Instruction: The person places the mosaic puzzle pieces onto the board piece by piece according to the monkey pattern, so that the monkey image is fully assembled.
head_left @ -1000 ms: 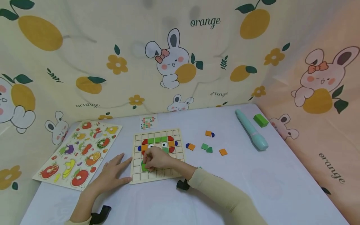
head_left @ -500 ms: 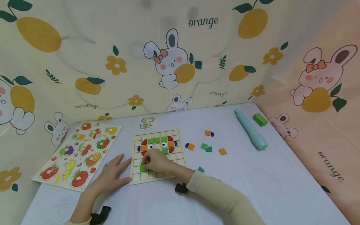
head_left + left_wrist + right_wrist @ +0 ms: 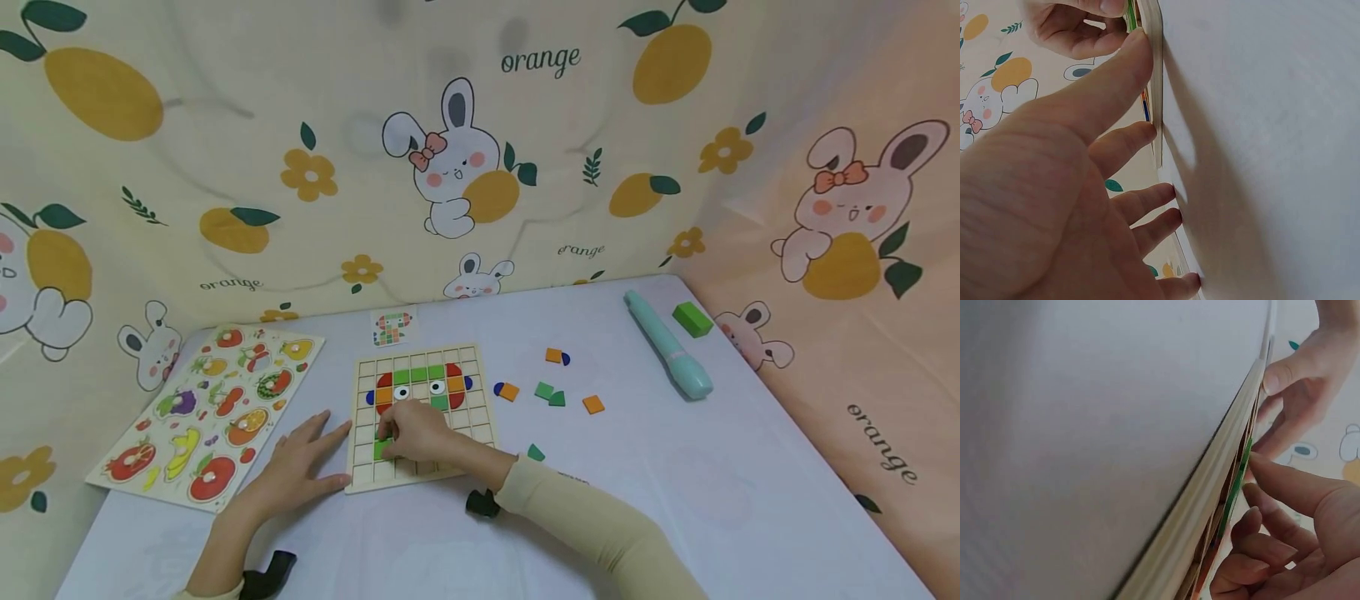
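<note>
A wooden grid board (image 3: 365, 477) lies on the table, with red, green, orange and blue tiles and two eye tiles (image 3: 437, 387) forming a face in its upper half. My right hand (image 3: 416, 429) is over the board's lower left, thumb and forefinger pinching at a green tile (image 3: 381, 450) set low in the grid; in the right wrist view the thumb touches the green tile (image 3: 1233, 494). The fingers partly hide the cells there. My left hand (image 3: 300, 458) rests with spread fingers at the board's left edge, its thumb and forefinger touching that edge in the left wrist view.
Loose orange tiles (image 3: 594, 404), green tiles (image 3: 544, 390) and blue half-rounds lie right of the board. A pattern card (image 3: 393, 326) sits behind it. A fruit puzzle board (image 3: 210, 417) lies left. A turquoise pen-like stick (image 3: 667, 346) and a green block (image 3: 692, 319) are far right.
My right hand has shifted very slightly at the green tile, with its fingers over the same lower left cells. The left hand stays in place at the board's edge.
</note>
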Tool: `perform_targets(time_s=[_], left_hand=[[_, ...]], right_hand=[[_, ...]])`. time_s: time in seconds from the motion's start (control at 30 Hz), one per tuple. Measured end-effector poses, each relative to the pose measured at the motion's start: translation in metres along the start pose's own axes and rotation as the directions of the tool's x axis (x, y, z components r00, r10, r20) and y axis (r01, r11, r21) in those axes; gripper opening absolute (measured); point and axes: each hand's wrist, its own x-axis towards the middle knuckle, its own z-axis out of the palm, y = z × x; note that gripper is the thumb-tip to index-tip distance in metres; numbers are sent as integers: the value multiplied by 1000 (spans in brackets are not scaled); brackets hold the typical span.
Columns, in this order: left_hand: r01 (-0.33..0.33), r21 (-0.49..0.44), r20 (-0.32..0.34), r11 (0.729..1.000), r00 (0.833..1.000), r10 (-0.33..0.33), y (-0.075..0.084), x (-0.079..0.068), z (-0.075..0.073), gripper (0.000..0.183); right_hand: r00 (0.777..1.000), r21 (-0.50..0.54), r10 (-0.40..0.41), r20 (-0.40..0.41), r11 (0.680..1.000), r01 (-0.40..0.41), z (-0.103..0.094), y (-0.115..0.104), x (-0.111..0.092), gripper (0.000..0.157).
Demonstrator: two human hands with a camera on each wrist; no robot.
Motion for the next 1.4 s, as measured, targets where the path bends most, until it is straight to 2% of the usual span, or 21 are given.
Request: perform_targets(time_s=[0.13,0.2,0.3,0.43,0.5,0.63,0.77,0.93,1.1,1.4], left_hand=[[-5,0,-6,1000,1000,5,0,0,1,79],[-4,-1,-4,1000,1000,4,0,1,2,80],[3,-8,0,1000,1000,-3,0,1,2,80],[7,-6,1,1000,1000,-7,0,1,2,80],[8,-4,4,1000,1000,-8,0,0,2,80],[15,-6,15,1000,1000,-15,-1,0,2,81],[21,-7,24,1000,1000,-20,-1,1,3,82],[19,-3,24,1000,1000,-19,-2,2,2,82],[9,2,12,1000,1000,-9,-4,3,2,82],[11,0,7,1000,1000,-11,-6,3,2,82]], right_hand=[[999,148,22,-32,989,-17,-19,1,-5,12],[997,223,35,-62,975,-20,-36,6,-8,13],[993,265,39,-111,964,-8,-65,23,-14,15],[990,242,55,-128,970,-23,-98,57,-31,18],[986,228,105,-130,971,-74,-111,74,-45,18],[964,181,205,-170,968,-174,-129,104,-73,17],[943,158,251,-217,963,-220,-139,131,-99,15],[928,181,296,-224,949,-259,-144,155,-122,15],[923,182,306,-235,946,-268,-144,163,-133,17],[914,160,324,-243,943,-292,-149,165,-136,21]])
